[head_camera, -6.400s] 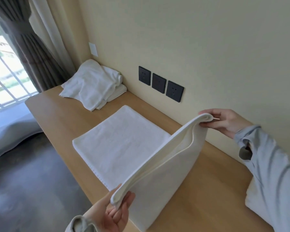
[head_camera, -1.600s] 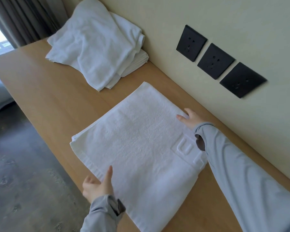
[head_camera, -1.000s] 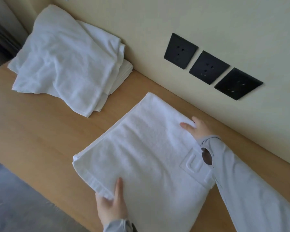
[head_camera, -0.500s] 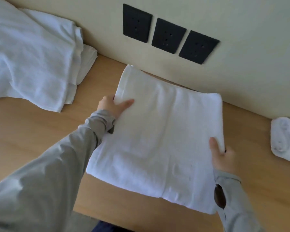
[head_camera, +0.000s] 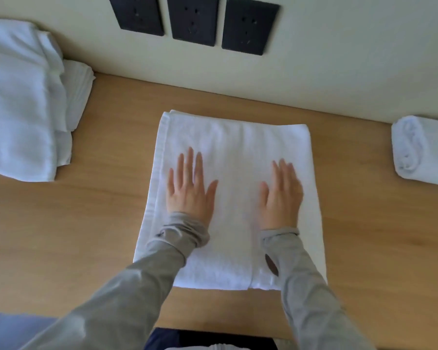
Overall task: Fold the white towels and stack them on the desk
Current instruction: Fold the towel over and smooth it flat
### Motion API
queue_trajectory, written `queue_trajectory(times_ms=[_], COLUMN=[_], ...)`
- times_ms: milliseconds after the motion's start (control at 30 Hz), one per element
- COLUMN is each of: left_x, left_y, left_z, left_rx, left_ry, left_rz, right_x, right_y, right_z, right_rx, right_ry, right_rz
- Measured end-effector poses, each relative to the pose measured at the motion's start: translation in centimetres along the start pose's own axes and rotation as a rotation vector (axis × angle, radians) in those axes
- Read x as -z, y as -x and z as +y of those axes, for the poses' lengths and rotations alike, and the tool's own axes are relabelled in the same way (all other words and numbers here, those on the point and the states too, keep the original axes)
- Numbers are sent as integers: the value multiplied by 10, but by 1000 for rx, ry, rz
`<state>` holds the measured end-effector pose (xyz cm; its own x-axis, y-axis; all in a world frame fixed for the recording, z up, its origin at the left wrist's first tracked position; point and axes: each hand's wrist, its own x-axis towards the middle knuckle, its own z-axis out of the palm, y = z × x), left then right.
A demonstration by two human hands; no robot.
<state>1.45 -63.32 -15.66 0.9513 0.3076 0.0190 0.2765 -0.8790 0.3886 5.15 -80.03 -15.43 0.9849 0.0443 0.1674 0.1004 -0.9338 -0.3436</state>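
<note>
While fingers [head_camera: 190,162] lie flat, towel [head_camera: 238,140] beneath

Soft even daylight, faint shadows, slight motion blur, wide-angle bending at edges

Three black sockets [head_camera: 193,20] sit side by side on the wall [head_camera: 352,59], in a row at the top of view, their tops cut off by the frame edge. Narrow gaps btwn them, none touching. Each is a flat square plate w/ a few small pin holes. The row steps a bit lower toward the R. Wall is plain pale cream, no marks. Bottom edge, centre: a dark navy patch [head_camera: 213,339]. Bottom L corner: a blue-grey strip [head_camera: 5,324], blurred, maybe floor.
</note>
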Motion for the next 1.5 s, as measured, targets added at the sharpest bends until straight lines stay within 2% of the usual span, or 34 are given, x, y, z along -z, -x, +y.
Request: queue_trajectory(times_ms=[67,167,267,434,534,600,700,767,834,967,1100,1200,1334,1401,1501], left_x=[-13,-16,-10,-2,3,2,-18,-29,-31,-25,-24,-25,-11,-4,-2], left_y=[15,14,7,0,-7,-21,-51,-66,-76,-95,-107,-106,-103,-81,-9], left_z=[16,-14,-61,-76,-64,-45,-6,6,-5,-51,-59,-56,-44,-28,4], left_rx=[-141,-182,-189,-152,-62,-95,-231,-270,-286,-185,-140,-134,-88,-52,-138], left_ry=[-78,-126,-178,-177,-110,-124,-203,-246,-249,-220,-183,-204,-265,-234,-92], left_rz=[-127,-206,-174,-233,-193,-175,-224,-236,-215,-146,-149,-173,-225,-212,-231], right_x=[-21,-35,-24,0,11,11,-13,-33,-42,-30,-26,-28,-15,-4,7], right_y=[4,4,10,13,-4,-23,-58,-78,-90,-96,-98,-98,-90,-63,4], right_z=[-35,-28,20,76,73,51,5,-12,0,68,93,93,67,39,1], right_rx=[210,236,210,-12,-185,-39,270,345,323,129,128,117,78,119,218], right_ry=[-7,35,127,221,121,88,134,185,224,231,250,265,406,296,172], right_rz=[-171,-318,-313,-335,-213,-168,-287,-352,-387,-314,-336,-345,-323,-292,-361])
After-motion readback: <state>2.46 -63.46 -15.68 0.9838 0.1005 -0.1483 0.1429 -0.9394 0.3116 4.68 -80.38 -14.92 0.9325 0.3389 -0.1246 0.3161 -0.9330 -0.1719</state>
